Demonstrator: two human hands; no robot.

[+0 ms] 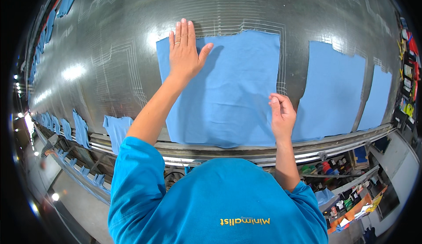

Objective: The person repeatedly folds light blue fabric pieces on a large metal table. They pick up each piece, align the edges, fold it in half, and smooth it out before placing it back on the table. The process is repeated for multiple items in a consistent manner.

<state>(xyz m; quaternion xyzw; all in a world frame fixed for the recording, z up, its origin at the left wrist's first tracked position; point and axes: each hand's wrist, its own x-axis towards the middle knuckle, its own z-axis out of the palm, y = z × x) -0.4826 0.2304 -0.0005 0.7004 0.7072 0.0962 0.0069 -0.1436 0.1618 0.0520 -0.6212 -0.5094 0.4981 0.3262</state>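
Observation:
A light blue cut fabric panel (228, 86) lies spread on the dark, scratched table in front of me, with slight wrinkles. My left hand (184, 55) rests flat near the panel's far left corner, fingers stretched and thumb out to the side; its fingertips reach past the far edge onto the table. At the right edge, my right hand (282, 116) has its fingers curled, thumb and fingertips closed at the cloth's border. A faint crease runs through the cloth beside those fingertips. The panel's near edge reaches the table's rail.
More blue panels (332, 90) lie to the right, and smaller blue pieces (118, 130) line the near edge at left. White outlines mark the long dark table (110, 20). A metal rail (338, 140) runs along its near side. Cluttered shelves (351, 195) stand at lower right.

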